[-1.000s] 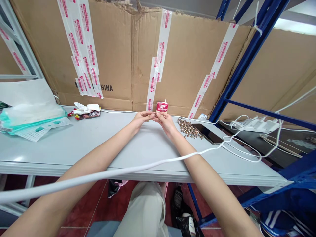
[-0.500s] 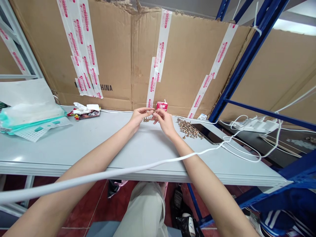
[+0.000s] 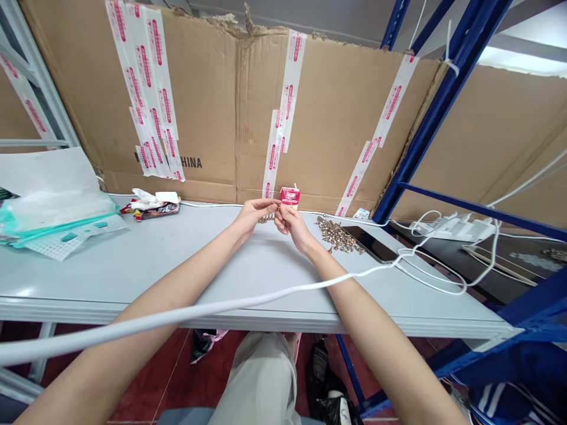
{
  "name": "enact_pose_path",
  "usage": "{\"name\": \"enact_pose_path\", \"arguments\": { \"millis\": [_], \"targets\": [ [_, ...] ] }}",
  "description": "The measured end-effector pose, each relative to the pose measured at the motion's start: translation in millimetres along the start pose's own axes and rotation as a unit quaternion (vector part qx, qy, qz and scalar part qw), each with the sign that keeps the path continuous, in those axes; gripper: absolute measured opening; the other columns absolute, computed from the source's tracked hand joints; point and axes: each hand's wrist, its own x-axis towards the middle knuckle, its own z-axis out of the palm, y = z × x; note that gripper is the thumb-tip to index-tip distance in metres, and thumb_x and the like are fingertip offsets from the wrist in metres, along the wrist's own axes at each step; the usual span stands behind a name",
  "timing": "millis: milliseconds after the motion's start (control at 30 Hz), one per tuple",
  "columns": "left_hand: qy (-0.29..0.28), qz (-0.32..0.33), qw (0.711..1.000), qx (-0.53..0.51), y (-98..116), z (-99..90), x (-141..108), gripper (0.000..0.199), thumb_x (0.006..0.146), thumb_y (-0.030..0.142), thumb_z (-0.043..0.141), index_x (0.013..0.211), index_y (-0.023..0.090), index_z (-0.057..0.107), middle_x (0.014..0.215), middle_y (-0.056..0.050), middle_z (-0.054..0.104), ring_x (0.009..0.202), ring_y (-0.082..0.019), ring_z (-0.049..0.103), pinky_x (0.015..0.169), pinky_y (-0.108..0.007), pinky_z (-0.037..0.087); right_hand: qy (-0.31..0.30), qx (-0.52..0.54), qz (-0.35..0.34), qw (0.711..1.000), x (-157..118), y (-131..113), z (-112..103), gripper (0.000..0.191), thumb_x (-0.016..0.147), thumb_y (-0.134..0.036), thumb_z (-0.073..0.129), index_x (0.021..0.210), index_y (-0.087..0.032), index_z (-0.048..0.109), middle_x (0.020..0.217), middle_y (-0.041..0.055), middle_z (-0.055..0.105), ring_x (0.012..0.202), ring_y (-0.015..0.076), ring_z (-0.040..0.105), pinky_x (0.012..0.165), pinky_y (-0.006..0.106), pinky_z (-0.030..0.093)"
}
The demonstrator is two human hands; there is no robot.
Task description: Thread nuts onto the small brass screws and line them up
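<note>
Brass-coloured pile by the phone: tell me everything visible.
The pile is many small, shiny gold-brown pieces, metallic by the look; some seem to have round heads, though finer detail is too small to read. They lie loose and jumbled on the grey tabletop, right of the right hand, beside the black phone; whether edge pieces touch the phone, I can't tell.

on the brown cardboard sheet (image 3: pixel 206 100), black capitals (image 3: pixel 192 162) reading "hina" stand just right of strips of white tape (image 3: pixel 150 97). the red labels (image 3: pixel 166 105) on the tape and white lettering (image 3: pixel 290 196) on the red drink carton (image 3: pixel 290 198) are too small to read.
</note>
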Motion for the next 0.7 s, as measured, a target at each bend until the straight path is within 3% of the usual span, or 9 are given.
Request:
{"name": "enact_pose_path", "arguments": {
  "millis": [133,300,400,500,600,700],
  "targets": [
    [-0.018,0.011,1.000,0.012,-0.4,-1.3,0.7,0.027,0.059,0.035,0.076,0.079,0.016,0.072,0.071,-0.004,0.068,0.073,-0.016,0.060,0.077,-0.029,0.041,-0.018,0.014,0.026,0.999,-0.3,-3.9,-1.1,0.037,0.081,-0.053,0.043,0.065,-0.020,0.035,0.047,-0.0074,0.032,0.039,0.0055,0.026,0.038,0.020,0.017],
    [0.026,0.022,0.999,0.010,-0.7,-2.2,0.1,0.025,0.061,0.032,0.075,0.079,0.016,0.072,0.076,-0.005,0.068,0.078,-0.017,0.058,0.077,-0.029,0.039,0.031,-0.136,-0.027,0.990,1.2,-6.7,-2.5,0.030,0.082,-0.050,0.042,0.080,-0.020,0.044,0.053,-0.0059,0.045,0.039,0.0065,0.034,0.038,0.020,0.024],
    [0.010,0.022,1.000,0.008,-0.8,-2.2,-0.4,0.025,0.063,0.033,0.074,0.080,0.016,0.072,0.074,-0.004,0.067,0.075,-0.016,0.058,0.076,-0.029,0.039,0.072,-0.225,-0.072,0.969,-0.2,-7.1,-1.5,0.023,0.079,-0.042,0.051,0.082,-0.020,0.046,0.054,-0.0061,0.047,0.043,0.0072,0.038,0.043,0.020,0.028],
    [0.000,0.036,0.999,0.018,2.3,0.2,-1.2,0.024,0.064,0.034,0.073,0.081,0.016,0.072,0.073,-0.004,0.066,0.074,-0.016,0.057,0.075,-0.029,0.040,0.108,-0.278,-0.102,0.949,-2.8,-8.1,0.4,0.022,0.083,-0.040,0.046,0.078,-0.019,0.051,0.053,-0.0042,0.047,0.048,0.0091,0.040,0.048,0.022,0.030],
    [0.010,0.079,0.995,0.056,8.8,4.1,-1.9,0.019,0.063,0.032,0.073,0.076,0.018,0.072,0.082,-0.005,0.065,0.082,-0.017,0.057,0.077,-0.029,0.041,0.106,-0.279,-0.110,0.948,-4.1,-9.6,2.2,0.032,0.086,-0.044,0.039,0.070,-0.019,0.051,0.053,-0.0023,0.046,0.050,0.0102,0.040,0.050,0.023,0.029],
    [-0.004,0.105,0.991,0.087,15.2,5.9,-2.0,0.016,0.063,0.030,0.073,0.074,0.019,0.073,0.086,-0.006,0.064,0.087,-0.019,0.056,0.079,-0.029,0.041,0.083,-0.179,-0.081,0.977,-3.4,-9.9,3.7,0.038,0.082,-0.053,0.040,0.064,-0.020,0.045,0.050,-0.0035,0.038,0.046,0.0095,0.033,0.044,0.023,0.024]
  ]
}}
